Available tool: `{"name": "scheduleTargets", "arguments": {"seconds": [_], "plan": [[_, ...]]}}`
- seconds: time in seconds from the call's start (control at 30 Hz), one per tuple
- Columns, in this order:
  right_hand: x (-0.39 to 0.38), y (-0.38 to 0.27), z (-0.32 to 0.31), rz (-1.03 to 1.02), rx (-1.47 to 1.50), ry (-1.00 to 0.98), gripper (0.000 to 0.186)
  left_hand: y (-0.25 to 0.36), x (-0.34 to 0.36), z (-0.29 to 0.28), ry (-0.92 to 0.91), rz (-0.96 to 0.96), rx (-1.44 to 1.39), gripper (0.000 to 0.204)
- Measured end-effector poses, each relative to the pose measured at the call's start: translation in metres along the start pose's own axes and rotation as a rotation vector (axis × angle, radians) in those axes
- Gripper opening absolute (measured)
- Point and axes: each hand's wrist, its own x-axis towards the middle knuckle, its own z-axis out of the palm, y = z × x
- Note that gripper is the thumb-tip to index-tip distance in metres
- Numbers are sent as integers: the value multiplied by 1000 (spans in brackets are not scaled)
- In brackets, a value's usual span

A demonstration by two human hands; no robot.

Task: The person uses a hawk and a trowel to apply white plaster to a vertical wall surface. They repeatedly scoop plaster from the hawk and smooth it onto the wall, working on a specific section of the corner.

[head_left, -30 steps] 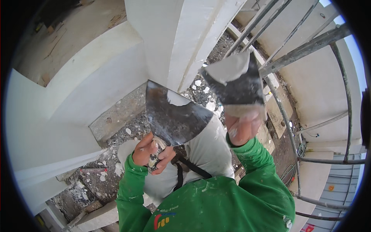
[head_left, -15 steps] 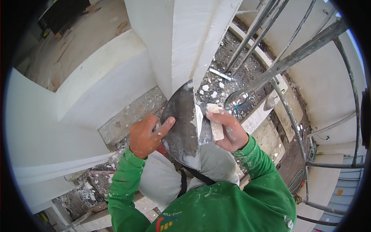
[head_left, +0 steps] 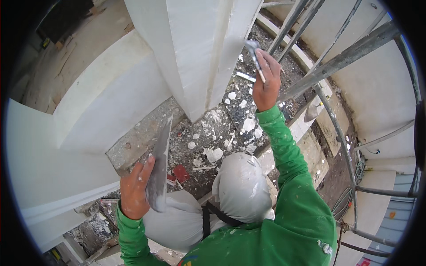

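My left hand (head_left: 135,190) grips a dark half-round plate (head_left: 158,173) with white smears, now tilted nearly edge-on above my left knee. Out to the upper right, my right hand (head_left: 267,84) is closed around a putty knife (head_left: 257,64), seen mostly from its side. The knife's blade end is at the right edge of a white column (head_left: 195,53); whether it touches the surface is hard to tell. A beige vertical strip runs down the column's face.
White plaster flakes (head_left: 214,154) and rubble litter the ground below the column. A red fragment (head_left: 180,173) lies near my knees. Metal scaffold tubes (head_left: 341,55) slant across the right side. A low white wall (head_left: 111,93) stands on the left.
My right hand has moved the putty knife away from the plate, up and right to the column's edge. My left hand has lowered leftward, turning the plate toward edge-on.
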Motion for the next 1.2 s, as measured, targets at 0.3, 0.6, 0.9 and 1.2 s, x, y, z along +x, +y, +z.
{"name": "scheduleTargets", "arguments": {"seconds": [0.3, 0.6, 0.9, 1.2], "plan": [[-9, 11, 58, -169, -150, 156, 79, 12, -65, 11, -3, -276, -23, 52], [-82, 46, 101, -176, -309, -5, 64, 2, -73, 27, 124, -355, -29, 24], [-8, 20, 46, -266, -255, 105, 59, 2, -72, 32, 106, -400, -16, 25], [-76, 56, 107, -200, -268, 57, 62, 6, -70, 26, 147, -398, 20, 26]]}}
